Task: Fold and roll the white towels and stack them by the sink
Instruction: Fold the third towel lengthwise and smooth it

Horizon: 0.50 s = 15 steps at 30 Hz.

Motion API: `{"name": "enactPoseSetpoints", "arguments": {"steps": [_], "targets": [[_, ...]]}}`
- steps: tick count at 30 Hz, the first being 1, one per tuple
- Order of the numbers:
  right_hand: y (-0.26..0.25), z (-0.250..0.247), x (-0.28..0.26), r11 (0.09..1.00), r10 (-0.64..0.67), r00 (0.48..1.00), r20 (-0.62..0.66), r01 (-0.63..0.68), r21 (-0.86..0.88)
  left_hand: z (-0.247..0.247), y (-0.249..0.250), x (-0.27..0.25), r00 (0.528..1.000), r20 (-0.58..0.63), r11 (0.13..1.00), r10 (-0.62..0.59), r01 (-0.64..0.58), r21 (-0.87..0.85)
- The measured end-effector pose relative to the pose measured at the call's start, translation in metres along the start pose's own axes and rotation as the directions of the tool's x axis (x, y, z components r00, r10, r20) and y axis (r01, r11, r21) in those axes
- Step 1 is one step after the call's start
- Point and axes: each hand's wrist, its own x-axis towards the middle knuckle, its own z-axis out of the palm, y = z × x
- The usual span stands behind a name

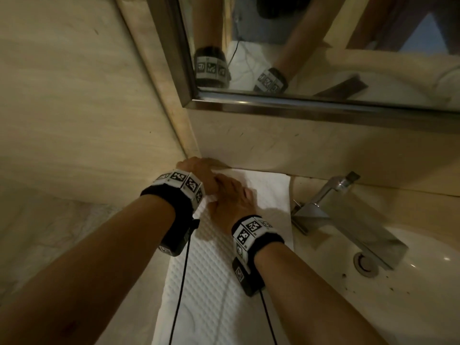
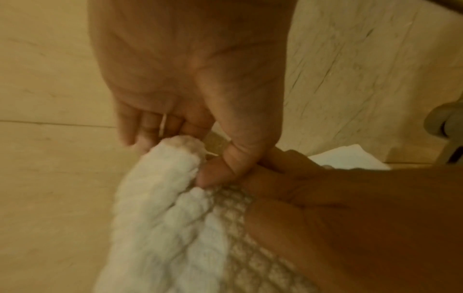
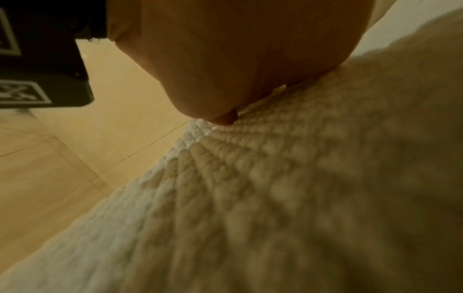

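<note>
A white waffle-weave towel (image 1: 211, 282) lies as a long narrow strip on the counter left of the sink, and its far end meets the back wall. My left hand (image 1: 199, 170) is at the far left corner by the wall. In the left wrist view, my left hand (image 2: 183, 158) pinches a bunched fold of the towel (image 2: 162, 218) between thumb and fingers. My right hand (image 1: 231, 197) rests palm down on the towel just behind it, fingers reaching toward the left thumb. The right wrist view shows the palm (image 3: 225, 59) low over the towel (image 3: 275, 188), most fingers hidden.
A chrome faucet (image 1: 343, 212) stands right of the towel, beside the sink basin (image 1: 423, 282) and its drain (image 1: 364, 263). A framed mirror (image 1: 298, 46) hangs above the backsplash. A beige tiled wall (image 1: 74, 95) closes off the left side. Two black cables cross the towel.
</note>
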Motion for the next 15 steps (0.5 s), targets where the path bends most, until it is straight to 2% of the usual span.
{"name": "enactPoseSetpoints", "arguments": {"steps": [3, 8, 12, 15], "targets": [[0.001, -0.001, 0.002, 0.999, -0.025, 1.0, -0.016, 0.025, -0.031, -0.007, -0.005, -0.006, 0.992, 0.082, 0.994, 0.091, -0.095, 0.051], [-0.004, -0.006, 0.016, 0.992, 0.013, 0.997, 0.079, -0.003, -0.124, -0.02, -0.014, -0.026, 0.99, 0.13, 0.986, 0.06, -0.079, 0.146], [-0.008, -0.009, 0.019, 0.986, 0.041, 0.992, 0.122, -0.02, -0.167, -0.031, -0.015, -0.043, 0.978, 0.206, 0.993, 0.009, -0.033, 0.11], [-0.009, -0.011, 0.02, 0.985, 0.033, 0.99, 0.139, -0.008, -0.171, -0.032, -0.018, -0.043, 0.973, 0.23, 0.989, -0.024, -0.011, 0.148]]}}
